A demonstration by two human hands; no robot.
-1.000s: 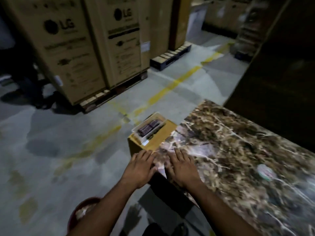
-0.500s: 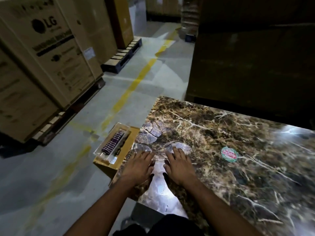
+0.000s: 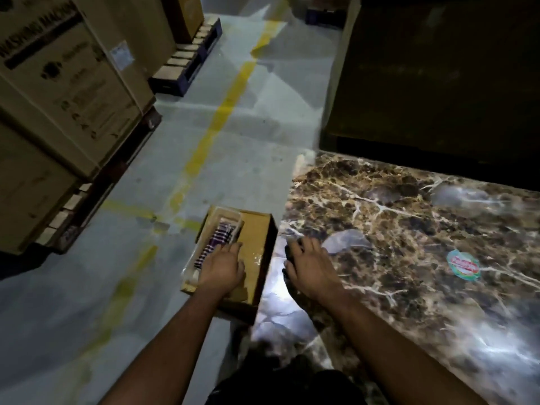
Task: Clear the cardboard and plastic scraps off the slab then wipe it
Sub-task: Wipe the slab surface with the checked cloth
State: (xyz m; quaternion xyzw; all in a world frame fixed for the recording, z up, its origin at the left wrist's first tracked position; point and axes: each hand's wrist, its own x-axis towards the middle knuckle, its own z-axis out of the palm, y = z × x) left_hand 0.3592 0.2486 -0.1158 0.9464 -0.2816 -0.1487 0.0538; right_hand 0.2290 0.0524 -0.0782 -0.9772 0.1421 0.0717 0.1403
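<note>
A brown marble slab with white veins fills the right half of the head view. My right hand lies flat on its left edge, fingers spread. Beside the slab's left edge stands a small yellow cardboard box, and on it lies a clear plastic pack with a purple striped thing inside. My left hand is over the box with straight fingers touching the pack. A round green and red sticker sits on the slab to the right.
Tall cardboard cartons on pallets line the left side. A yellow line runs along the grey concrete floor. A dark large box stands behind the slab.
My left hand has left the slab's edge and moved left onto the plastic pack on the yellow box. My right hand stays flat on the slab. The view has swung right.
</note>
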